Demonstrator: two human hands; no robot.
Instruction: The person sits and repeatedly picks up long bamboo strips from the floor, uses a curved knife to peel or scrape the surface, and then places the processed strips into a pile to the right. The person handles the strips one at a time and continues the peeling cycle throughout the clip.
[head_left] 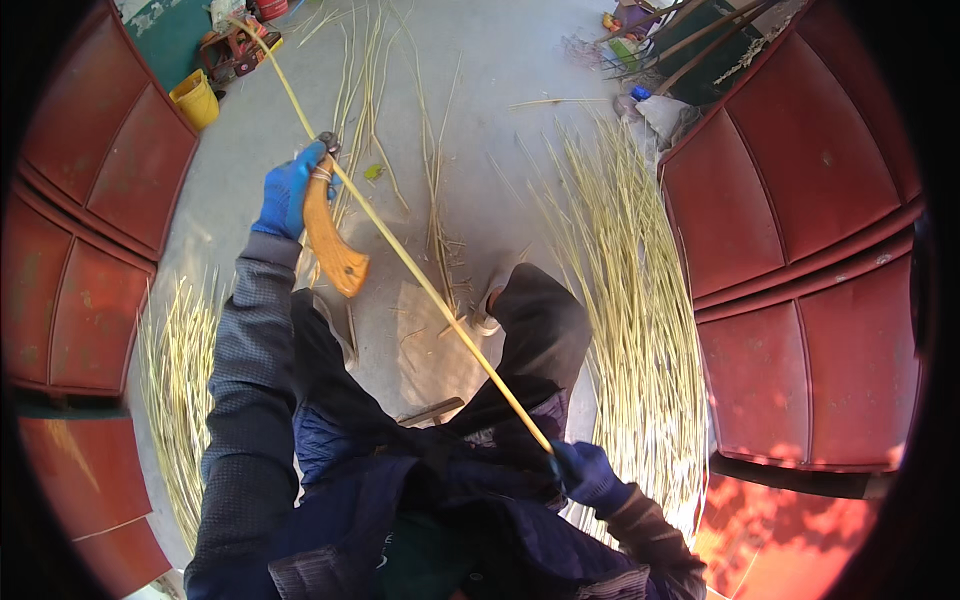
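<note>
1. Your left hand (288, 195), in a bright blue glove, is clenched around a tool with a curved, orange-brown wooden handle (332, 243); the handle's wider end hangs below your fist.
2. At the top of that handle sits a small dark metal head (328, 141), right where the stalk crosses; whether it touches the stalk, you cannot tell from here.
3. The long, thin, yellow-green stalk (423, 283) runs slantwise in front of you, from the upper left down to your other hand, passing above your knees.
4. Your right hand (594, 480), in a darker blue glove, grasps the stalk's lower end, near your lap.
5. To your right, a broad heap of pale yellow-green stalks (640, 320) lies lengthwise on the smooth grey floor (500, 60), beside dark red panels (755, 385).
6. To your left lies a smaller heap of similar pale stalks (175, 390).
7. Ahead, between your feet and beyond, thin loose stalks (432, 160) are scattered; a yellow plastic bucket (195, 100) stands at the upper left.
</note>
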